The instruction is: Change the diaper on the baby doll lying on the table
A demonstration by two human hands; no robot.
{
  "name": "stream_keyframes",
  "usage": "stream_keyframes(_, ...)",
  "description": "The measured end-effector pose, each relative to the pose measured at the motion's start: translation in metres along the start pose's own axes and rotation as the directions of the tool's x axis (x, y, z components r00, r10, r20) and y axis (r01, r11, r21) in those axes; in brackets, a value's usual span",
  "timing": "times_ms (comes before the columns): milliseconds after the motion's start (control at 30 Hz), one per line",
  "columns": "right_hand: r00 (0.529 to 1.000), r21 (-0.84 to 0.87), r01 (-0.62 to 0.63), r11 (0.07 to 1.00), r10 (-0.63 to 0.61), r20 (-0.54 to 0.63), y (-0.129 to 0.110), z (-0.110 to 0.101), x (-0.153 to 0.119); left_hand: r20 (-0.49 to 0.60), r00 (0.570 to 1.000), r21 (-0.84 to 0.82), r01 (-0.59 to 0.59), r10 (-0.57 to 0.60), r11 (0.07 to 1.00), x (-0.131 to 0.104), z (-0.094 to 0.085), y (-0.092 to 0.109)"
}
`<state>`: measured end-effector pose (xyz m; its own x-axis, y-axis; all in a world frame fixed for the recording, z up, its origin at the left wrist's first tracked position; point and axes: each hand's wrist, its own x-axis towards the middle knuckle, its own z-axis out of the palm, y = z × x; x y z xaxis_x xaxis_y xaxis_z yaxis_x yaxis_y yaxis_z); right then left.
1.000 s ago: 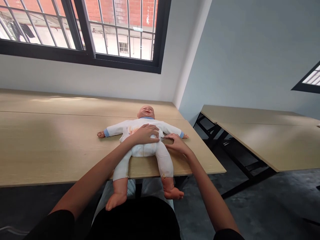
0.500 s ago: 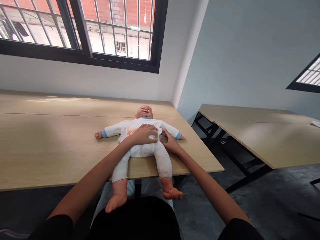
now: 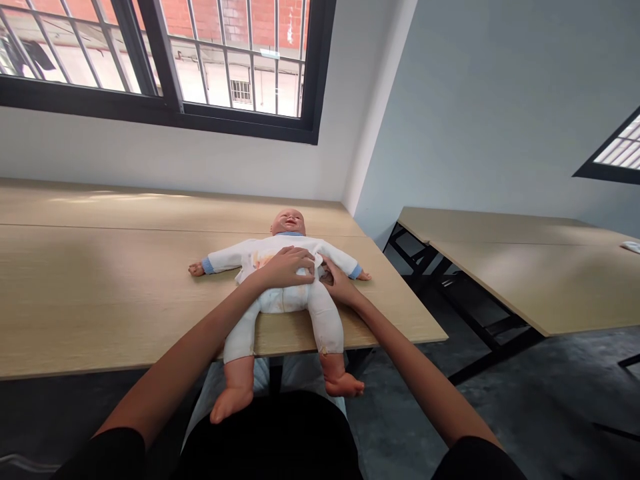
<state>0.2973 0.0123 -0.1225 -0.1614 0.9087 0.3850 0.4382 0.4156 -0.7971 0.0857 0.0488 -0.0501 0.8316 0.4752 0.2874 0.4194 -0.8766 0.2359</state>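
A baby doll (image 3: 284,300) lies on its back on the wooden table (image 3: 125,287), head away from me, arms spread. Its lower legs hang over the near edge. It wears a white shirt (image 3: 260,245) with blue collar and cuffs, stained at the front, and white bottoms. My left hand (image 3: 287,268) lies across the belly, its fingers and thumb closed on the shirt's edge at the doll's right-hand side in view. From that same side my right hand (image 3: 339,283) pinches the white cloth. My fingers partly hide the gripped cloth.
A second wooden table (image 3: 540,267) on dark metal legs stands to the right, across a gap. A white item (image 3: 631,247) lies at its far right. Behind the doll are a wall and a barred window (image 3: 240,67).
Hardly anything differs. Both hands stay at the doll's side with only slight finger movement, and the view shifts very slightly.
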Motion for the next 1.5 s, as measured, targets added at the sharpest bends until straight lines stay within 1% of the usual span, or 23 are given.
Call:
stream_keyframes(33, 1.000, -0.002, 0.005, 1.000, -0.005, 0.012, -0.001, -0.001, 0.000, -0.006, 1.000, -0.006, -0.002, 0.002, 1.000, -0.001, 0.000, 0.001)
stream_keyframes(133, 0.995, 0.115, -0.007, 0.993, -0.005, 0.097, -0.003, -0.004, 0.000, -0.012, 1.000, -0.012, -0.004, 0.004, 1.000, -0.002, 0.000, 0.002)
stream_keyframes(200, 0.991, 0.166, -0.029, 0.986, 0.007, 0.134, -0.004, -0.005, -0.001, -0.010, 1.000, -0.011, -0.004, 0.003, 1.000, -0.003, -0.001, 0.003)
stream_keyframes(267, 0.993, 0.156, -0.032, 0.987, 0.013, 0.121, -0.004, -0.005, -0.002, -0.004, 1.000, -0.010, -0.004, 0.004, 1.000, -0.002, -0.001, 0.003)
stream_keyframes(367, 0.998, 0.067, 0.001, 0.998, -0.006, 0.066, -0.003, -0.004, -0.004, 0.008, 1.000, -0.016, -0.004, 0.004, 1.000, -0.001, -0.003, 0.003)
stream_keyframes(433, 0.998, 0.031, 0.014, 0.999, -0.016, 0.058, -0.003, -0.004, -0.005, 0.007, 1.000, -0.028, -0.001, 0.001, 1.000, -0.001, -0.003, 0.003)
stream_keyframes(633, 0.997, 0.069, 0.037, 0.997, -0.041, 0.070, -0.010, -0.004, -0.005, -0.005, 1.000, -0.039, 0.011, -0.011, 0.999, -0.003, -0.003, 0.005)
stream_keyframes(700, 0.999, 0.099, -0.014, 0.995, 0.009, 0.046, -0.011, -0.006, -0.003, -0.003, 1.000, -0.039, 0.013, -0.013, 0.999, -0.003, -0.003, 0.005)
stream_keyframes(767, 0.996, 0.140, -0.088, 0.986, 0.089, 0.002, -0.010, -0.008, -0.001, 0.000, 1.000, -0.037, 0.014, -0.014, 0.999, -0.004, -0.003, 0.004)
stream_keyframes(867, 0.977, 0.219, -0.157, 0.963, 0.184, -0.105, -0.007, -0.012, 0.003, -0.002, 1.000, -0.023, 0.007, -0.007, 1.000, -0.003, -0.003, 0.003)
stream_keyframes(967, 0.951, 0.305, -0.183, 0.935, 0.247, -0.188, -0.006, -0.016, 0.005, 0.003, 1.000, -0.014, 0.000, 0.000, 1.000, -0.003, -0.002, 0.002)
stream_keyframes(1100, 0.929, 0.496, -0.165, 0.852, 0.304, -0.213, -0.011, -0.023, 0.006, 0.015, 1.000, -0.007, 0.004, -0.004, 1.000, -0.002, -0.002, 0.001)
stream_keyframes(1167, 0.938, 0.587, -0.126, 0.800, 0.288, -0.191, -0.016, -0.028, 0.005, 0.018, 1.000, -0.002, 0.009, -0.009, 1.000, -0.002, -0.002, 0.002)
stream_keyframes(1300, 0.983, 0.669, -0.073, 0.739, 0.167, -0.078, -0.030, -0.036, -0.002, 0.028, 1.000, 0.007, 0.011, -0.012, 1.000, -0.001, -0.003, 0.001)
stream_keyframes(1367, 0.995, 0.674, -0.092, 0.733, 0.100, 0.027, -0.036, -0.039, -0.008, 0.033, 0.999, 0.013, 0.004, -0.004, 1.000, 0.000, -0.002, 0.001)
stream_keyframes(1433, 0.989, 0.668, -0.132, 0.732, 0.049, 0.141, -0.040, -0.042, -0.013, 0.038, 0.999, 0.022, -0.003, 0.002, 1.000, 0.000, -0.002, 0.000)
stream_keyframes(1467, 0.987, 0.672, -0.137, 0.728, 0.039, 0.158, -0.041, -0.043, -0.014, 0.039, 0.999, 0.026, -0.001, 0.000, 1.000, 0.000, -0.002, 0.000)
stream_keyframes(1500, 0.990, 0.679, -0.126, 0.723, 0.048, 0.133, -0.040, -0.044, -0.014, 0.040, 0.999, 0.029, 0.005, -0.007, 1.000, 0.000, -0.002, 0.000)
